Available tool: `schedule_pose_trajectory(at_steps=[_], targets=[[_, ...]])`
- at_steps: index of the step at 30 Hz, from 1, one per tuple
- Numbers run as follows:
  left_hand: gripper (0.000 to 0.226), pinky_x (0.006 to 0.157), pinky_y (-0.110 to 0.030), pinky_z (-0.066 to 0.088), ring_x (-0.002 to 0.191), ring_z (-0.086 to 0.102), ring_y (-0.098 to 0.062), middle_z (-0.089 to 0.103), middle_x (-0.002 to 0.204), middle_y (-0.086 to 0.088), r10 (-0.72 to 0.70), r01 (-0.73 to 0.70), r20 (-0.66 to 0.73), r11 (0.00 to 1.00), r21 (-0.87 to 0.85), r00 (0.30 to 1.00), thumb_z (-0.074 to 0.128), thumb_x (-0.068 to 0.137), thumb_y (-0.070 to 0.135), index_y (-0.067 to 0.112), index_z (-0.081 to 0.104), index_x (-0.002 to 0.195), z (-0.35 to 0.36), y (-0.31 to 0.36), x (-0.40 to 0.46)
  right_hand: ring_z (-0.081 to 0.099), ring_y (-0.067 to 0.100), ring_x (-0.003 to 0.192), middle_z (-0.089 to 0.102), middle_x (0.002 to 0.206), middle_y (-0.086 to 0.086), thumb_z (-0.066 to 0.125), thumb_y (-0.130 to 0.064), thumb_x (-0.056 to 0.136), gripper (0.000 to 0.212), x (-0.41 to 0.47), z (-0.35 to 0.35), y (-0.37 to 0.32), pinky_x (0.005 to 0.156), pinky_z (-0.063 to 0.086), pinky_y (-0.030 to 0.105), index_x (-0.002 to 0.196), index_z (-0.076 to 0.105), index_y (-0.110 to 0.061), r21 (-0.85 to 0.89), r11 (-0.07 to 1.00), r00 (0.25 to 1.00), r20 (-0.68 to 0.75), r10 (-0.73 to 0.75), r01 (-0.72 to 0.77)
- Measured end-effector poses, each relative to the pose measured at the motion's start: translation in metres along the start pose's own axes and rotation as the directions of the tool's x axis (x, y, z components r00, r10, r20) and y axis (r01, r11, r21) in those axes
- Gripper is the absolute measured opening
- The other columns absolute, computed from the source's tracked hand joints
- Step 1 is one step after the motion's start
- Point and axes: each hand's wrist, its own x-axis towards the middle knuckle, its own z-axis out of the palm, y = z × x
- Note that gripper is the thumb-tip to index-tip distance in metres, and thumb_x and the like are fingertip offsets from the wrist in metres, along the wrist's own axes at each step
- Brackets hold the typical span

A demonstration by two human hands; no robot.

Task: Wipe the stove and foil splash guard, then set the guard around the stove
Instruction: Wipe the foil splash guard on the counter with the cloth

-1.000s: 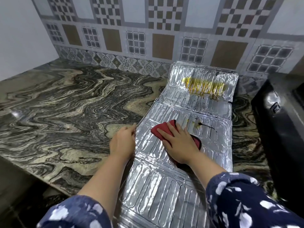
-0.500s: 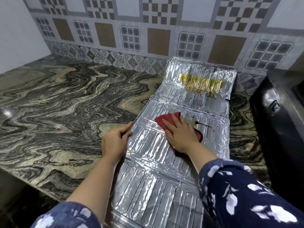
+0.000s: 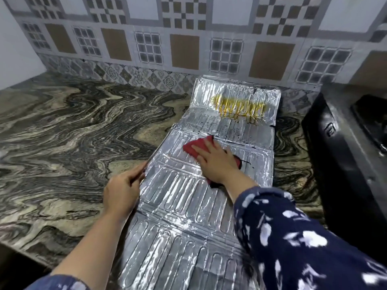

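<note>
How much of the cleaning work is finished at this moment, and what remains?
Done: nothing clearly finished; the near panels of the silver foil splash guard look clean. In hand: the right hand presses a red cloth on the guard's middle while the left hand steadies its edge. Left: the yellow greasy streaks on the far panel, the black stove, and standing the guard around it; it lies flat on the marble counter.

foil guard [image 3: 188, 216] flat, oil-streaked; black stove [image 3: 345, 155] beside

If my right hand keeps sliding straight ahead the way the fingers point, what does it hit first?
Probably only more foil splash guard: the right hand, flat on the red cloth, points toward its left edge, then bare countertop.
</note>
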Motion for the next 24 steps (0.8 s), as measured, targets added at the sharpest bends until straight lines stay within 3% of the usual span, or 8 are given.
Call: schedule_pose_trajectory(at_steps=[2,3,8,13,17,21,24], targets=[[0.031,0.084,-0.044,0.054,0.102,0.064,-0.029,0.068,0.12,-0.002,0.069,-0.066,-0.051,0.996,0.065,0.996,0.059,0.09,0.031,0.037,0.06,0.12,-0.003,0.006,-0.004,-0.009,0.023,0.148,-0.009,0.161,-0.005,0.011,-0.049,0.098,0.049,-0.001,-0.003,0.024,0.117,-0.004,0.055,0.147,0.007,-0.046,-0.003,0.995,0.995,-0.003,0.101,-0.101],[0.03,0.09,-0.045,0.052,0.106,0.065,-0.026,0.065,0.122,0.005,0.112,-0.104,-0.052,0.987,0.124,0.992,0.055,0.091,0.04,0.036,0.062,0.12,-0.004,0.009,-0.005,-0.009,0.023,0.148,-0.011,0.161,-0.005,0.011,-0.049,0.098,0.05,-0.005,-0.003,0.033,0.117,-0.003,0.056,0.148,0.006,-0.045,-0.001,0.99,0.99,-0.006,0.144,-0.144],[0.059,0.087,-0.036,0.051,0.12,0.057,-0.021,0.054,0.135,0.017,0.127,-0.134,0.048,0.968,0.213,0.991,0.031,0.082,0.069,0.039,0.059,0.125,-0.005,0.011,-0.005,-0.012,0.028,0.147,-0.012,0.161,0.0,0.012,-0.049,0.098,0.053,-0.038,0.005,0.024,0.117,-0.007,0.056,0.149,0.004,-0.041,0.005,0.954,0.953,-0.037,0.3,-0.3],[0.072,0.102,-0.042,0.041,0.126,0.049,-0.024,0.048,0.141,0.014,0.142,-0.167,0.128,0.963,0.212,0.982,0.04,0.075,0.079,0.039,0.05,0.134,-0.008,0.011,-0.007,-0.015,0.032,0.146,-0.011,0.161,0.0,0.011,-0.053,0.097,0.051,-0.04,0.015,-0.035,0.114,-0.012,0.059,0.147,0.004,-0.047,0.021,0.997,0.996,-0.031,0.081,-0.08],[0.075,0.097,-0.04,0.044,0.115,0.054,-0.022,0.052,0.13,0.009,0.116,-0.141,0.142,0.973,0.181,0.983,0.046,0.07,0.079,0.039,0.05,0.133,-0.008,0.01,-0.006,-0.014,0.026,0.147,-0.009,0.161,-0.004,0.011,-0.056,0.096,0.05,-0.004,0.002,-0.005,0.115,-0.01,0.058,0.145,0.007,-0.051,0.014,0.998,0.998,0.004,0.058,-0.058],[0.069,0.086,-0.038,0.046,0.106,0.057,-0.023,0.057,0.119,0.005,0.094,-0.123,0.139,0.969,0.214,0.986,0.044,0.073,0.077,0.043,0.048,0.133,-0.004,0.006,-0.003,-0.015,0.027,0.147,-0.012,0.16,-0.005,0.012,-0.057,0.096,0.051,-0.004,-0.005,0.047,0.111,-0.013,0.062,0.146,0.005,-0.05,0.009,0.97,0.969,-0.025,0.244,-0.244],[0.06,0.08,-0.037,0.046,0.105,0.059,-0.026,0.061,0.12,0.004,0.099,-0.126,0.139,0.972,0.199,0.985,0.046,0.079,0.069,0.043,0.049,0.132,-0.004,0.004,0.0,-0.011,0.028,0.147,-0.009,0.161,-0.003,0.014,-0.053,0.097,0.051,-0.026,-0.006,0.06,0.116,-0.007,0.056,0.148,0.007,-0.046,0.005,0.943,0.942,-0.032,0.333,-0.333]])
